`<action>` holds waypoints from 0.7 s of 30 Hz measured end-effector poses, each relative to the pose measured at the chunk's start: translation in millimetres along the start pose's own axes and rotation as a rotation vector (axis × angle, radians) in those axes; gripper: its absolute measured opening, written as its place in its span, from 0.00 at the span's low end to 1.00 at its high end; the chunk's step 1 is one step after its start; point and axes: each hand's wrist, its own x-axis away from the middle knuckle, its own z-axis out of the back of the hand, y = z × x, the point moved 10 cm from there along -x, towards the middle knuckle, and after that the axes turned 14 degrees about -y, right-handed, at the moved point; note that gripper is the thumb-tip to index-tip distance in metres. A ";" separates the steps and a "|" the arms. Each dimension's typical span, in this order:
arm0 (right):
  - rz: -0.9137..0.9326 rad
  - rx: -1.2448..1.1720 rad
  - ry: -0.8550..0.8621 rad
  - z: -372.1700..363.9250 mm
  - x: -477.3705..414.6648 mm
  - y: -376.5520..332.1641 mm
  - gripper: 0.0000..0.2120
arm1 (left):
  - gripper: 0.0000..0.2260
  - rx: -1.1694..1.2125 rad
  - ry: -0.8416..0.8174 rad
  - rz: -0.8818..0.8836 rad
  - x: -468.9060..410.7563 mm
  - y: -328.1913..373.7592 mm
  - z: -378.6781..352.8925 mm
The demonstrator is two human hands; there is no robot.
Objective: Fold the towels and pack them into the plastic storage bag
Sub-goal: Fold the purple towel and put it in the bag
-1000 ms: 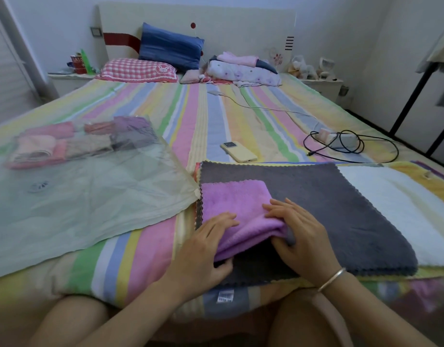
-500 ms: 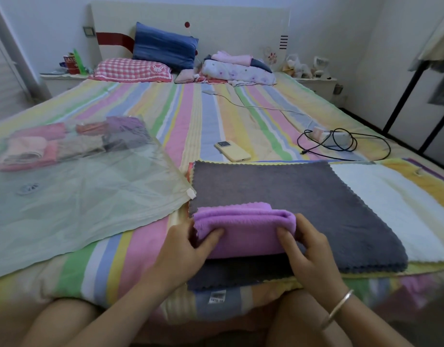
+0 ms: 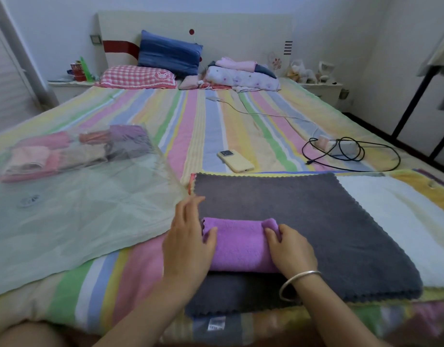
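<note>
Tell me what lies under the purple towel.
The purple towel rests on a dark grey towel, which overlaps a white towel. More coloured edges peek out beneath; how many layers lie covered cannot be told.

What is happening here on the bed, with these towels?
A person folds a purple towel that lies on a flat grey towel. The right hand grips the purple towel's right end; the left hand rests against its left end, thumb on top. The plastic storage bag lies to the left, with several folded towels inside.
</note>
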 end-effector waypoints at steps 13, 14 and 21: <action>0.813 0.635 -0.027 -11.3 53.3 -98.2 0.21 | 0.30 -0.266 -0.534 -0.287 0.3 20.4 -90.3; 0.764 0.683 -0.174 -19.9 46.2 -95.5 0.23 | 0.26 -0.058 -0.571 -0.214 -4.9 13.6 -88.2; 0.586 1.046 -0.522 -50.3 18.3 -102.5 0.36 | 0.18 0.479 -0.404 -0.156 -6.6 -7.7 -40.3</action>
